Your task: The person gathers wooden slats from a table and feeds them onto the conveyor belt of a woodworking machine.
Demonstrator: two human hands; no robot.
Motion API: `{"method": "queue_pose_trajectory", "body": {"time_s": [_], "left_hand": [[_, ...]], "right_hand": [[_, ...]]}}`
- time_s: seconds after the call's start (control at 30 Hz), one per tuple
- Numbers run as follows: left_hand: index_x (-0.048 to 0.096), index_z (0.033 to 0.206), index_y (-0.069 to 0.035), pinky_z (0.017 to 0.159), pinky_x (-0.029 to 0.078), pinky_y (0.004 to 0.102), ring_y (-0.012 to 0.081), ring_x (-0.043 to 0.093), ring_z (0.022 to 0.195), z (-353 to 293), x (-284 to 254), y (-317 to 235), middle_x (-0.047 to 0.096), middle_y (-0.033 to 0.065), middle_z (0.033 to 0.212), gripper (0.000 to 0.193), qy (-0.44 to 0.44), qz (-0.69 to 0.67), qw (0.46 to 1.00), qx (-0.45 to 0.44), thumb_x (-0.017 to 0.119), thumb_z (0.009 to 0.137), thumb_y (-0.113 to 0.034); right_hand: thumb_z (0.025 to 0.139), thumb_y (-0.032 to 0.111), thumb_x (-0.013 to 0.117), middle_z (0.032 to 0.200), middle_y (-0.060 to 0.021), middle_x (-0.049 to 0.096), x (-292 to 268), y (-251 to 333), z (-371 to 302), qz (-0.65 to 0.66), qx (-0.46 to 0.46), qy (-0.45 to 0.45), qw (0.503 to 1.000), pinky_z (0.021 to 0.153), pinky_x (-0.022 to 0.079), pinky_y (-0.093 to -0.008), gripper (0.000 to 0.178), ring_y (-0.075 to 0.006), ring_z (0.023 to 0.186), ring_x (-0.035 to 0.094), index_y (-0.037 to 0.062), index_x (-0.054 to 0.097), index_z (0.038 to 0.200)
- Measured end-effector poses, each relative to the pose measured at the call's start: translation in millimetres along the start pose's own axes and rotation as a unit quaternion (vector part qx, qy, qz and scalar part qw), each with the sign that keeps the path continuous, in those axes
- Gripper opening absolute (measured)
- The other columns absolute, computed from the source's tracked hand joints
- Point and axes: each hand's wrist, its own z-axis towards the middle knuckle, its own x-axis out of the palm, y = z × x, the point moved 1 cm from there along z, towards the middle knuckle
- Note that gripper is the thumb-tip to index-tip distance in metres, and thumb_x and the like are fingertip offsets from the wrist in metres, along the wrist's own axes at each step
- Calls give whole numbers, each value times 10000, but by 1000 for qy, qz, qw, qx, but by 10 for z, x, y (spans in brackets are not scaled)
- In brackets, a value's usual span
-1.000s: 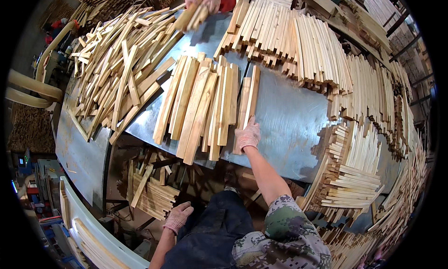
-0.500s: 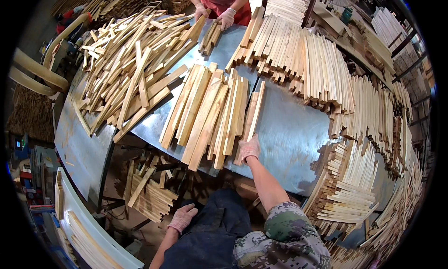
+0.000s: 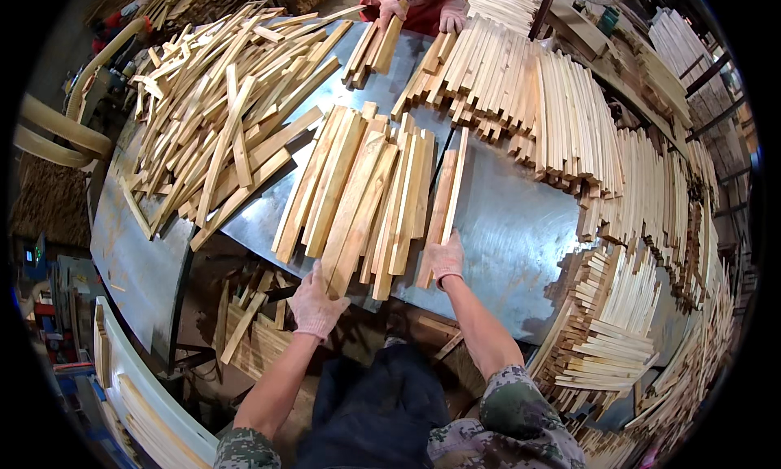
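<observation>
My right hand [image 3: 446, 259], in a pale glove, is closed round the near end of a pair of wooden strips [image 3: 448, 194] lying side by side on the metal table [image 3: 508, 233]. To their left lies a loose row of wooden strips [image 3: 355, 200], their near ends uneven at the table's edge. My left hand [image 3: 316, 303], gloved too, is at the near end of that row with its fingers apart, close to one strip's end. Whether it touches the wood I cannot tell.
A jumbled heap of strips [image 3: 224, 131] covers the table's left side. Stacked strips [image 3: 561, 115] line the far right, and another stack [image 3: 610, 322] is nearer. Across the table, a person's gloved hands [image 3: 393, 9] handle strips [image 3: 376, 52]. Below are more strips [image 3: 259, 335].
My left hand has risen from beside my leg to the row's near end. My right hand and its strips have shifted slightly right. The other person's hands moved right, one lifting a strip.
</observation>
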Motion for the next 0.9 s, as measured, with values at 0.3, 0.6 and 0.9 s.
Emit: {"method": "queue_pose_trajectory", "body": {"time_s": [0.3,0.6,0.9], "left_hand": [[308,1679,-68,1068,530,480,455,636,1184,422,322,-118,597,260,1329,1084,29,-83,996,-31,837,743,-207],[475,1624,-44,870,544,274,147,623,968,542,-49,170,641,22,1086,923,197,-530,819,-101,782,753,-36],[411,1661,-34,1008,535,308,226,652,1155,502,-37,-125,663,127,1299,957,64,-450,890,-30,725,757,-18]], "right_hand": [[903,296,732,1168,-272,752,-247,746,-47,-16,-53,75,996,962,571,-465,522,-439,1087,724,-49,649,1287],[940,411,688,1229,-292,740,-279,706,33,43,-40,125,990,1019,533,-480,582,-442,1175,700,-3,641,1346],[961,377,673,1367,-296,684,-122,662,-14,127,10,142,982,1092,502,-487,783,-461,1278,648,-18,417,1586]]}}
